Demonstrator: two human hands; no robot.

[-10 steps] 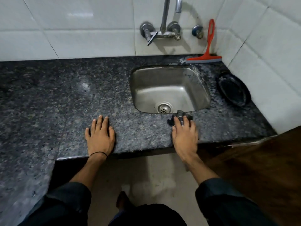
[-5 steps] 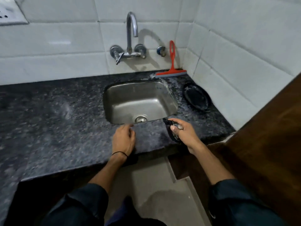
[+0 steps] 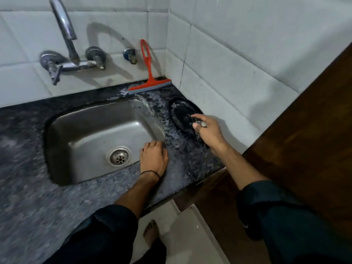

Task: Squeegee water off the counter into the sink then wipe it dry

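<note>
A red squeegee (image 3: 149, 79) leans against the tiled back wall, its blade on the dark speckled counter (image 3: 190, 161) behind the steel sink (image 3: 91, 134). Water glistens on the counter between the blade and the sink's right rim. My left hand (image 3: 154, 158) rests palm down at the sink's front right corner, holding nothing. My right hand (image 3: 207, 130) is closed on a small dark object with a pale part, which I cannot identify, held over a black plate (image 3: 181, 113) on the counter's right side.
A chrome wall tap (image 3: 65, 44) arches over the sink, with a second small valve (image 3: 130, 55) beside the squeegee handle. White tiled walls meet in the right corner. A brown wooden panel (image 3: 304, 140) borders the counter on the right. My bare foot stands on the floor below.
My right hand lifted the small dark object from the counter's front edge and carried it right, over the black plate. My left hand shifted right to the sink's corner. The view swung right.
</note>
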